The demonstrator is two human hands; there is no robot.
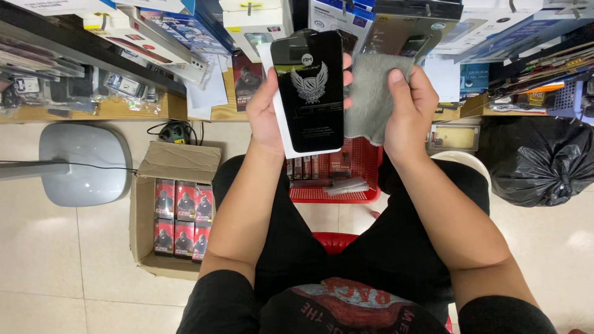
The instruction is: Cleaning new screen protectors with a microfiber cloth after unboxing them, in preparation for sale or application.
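Nearest, a red plastic stool (334,241) shows between the person's knees. Left on the floor sits an open cardboard box (176,210) of small red packets. Farther, the left hand (265,114) curls its fingers around a flat black screen-protector pack (310,89), held upright. Just right, the right hand (408,111) pinches a grey cloth (371,93). Beyond lies a red mesh basket (362,167).

This is a small phone-accessory shop or its stockroom. Boxed and bagged accessories (185,31) crowd the wooden counter (124,110), and a cardboard box (176,210) of identical small packs sits on the tiled floor (55,260) beside a red basket (346,170) of stock.
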